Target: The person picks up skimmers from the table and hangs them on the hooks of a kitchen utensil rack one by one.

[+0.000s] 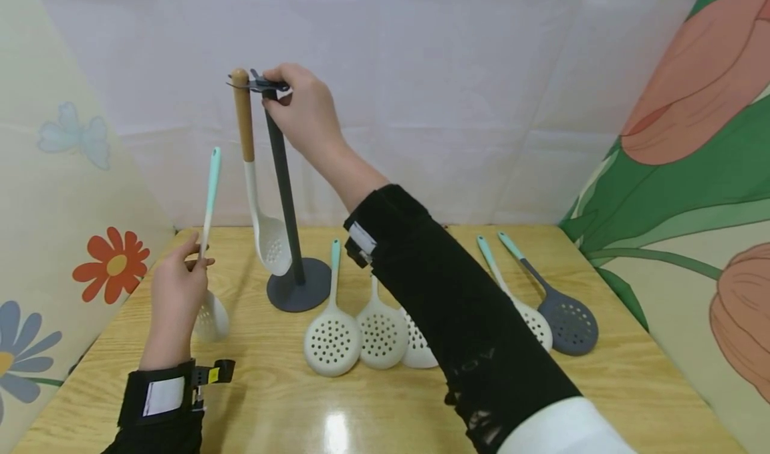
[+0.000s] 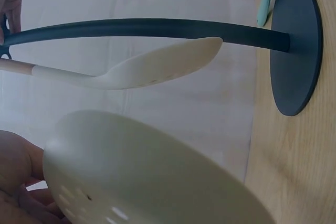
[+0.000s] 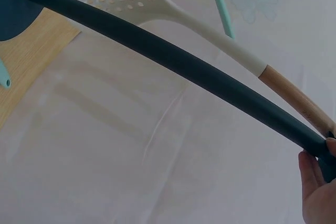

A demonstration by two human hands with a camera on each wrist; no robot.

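So far one skimmer (image 1: 265, 230) hangs on the stand (image 1: 287, 200), while the left hand (image 1: 174, 293) pinches a second skimmer (image 1: 209, 253) upright, five lie on the table (image 1: 289, 400), and right hand (image 1: 303, 109) grips the stand's top.

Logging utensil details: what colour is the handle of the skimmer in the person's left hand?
Mint green handle on the skimmer, held by the left hand; clearest in the head view.
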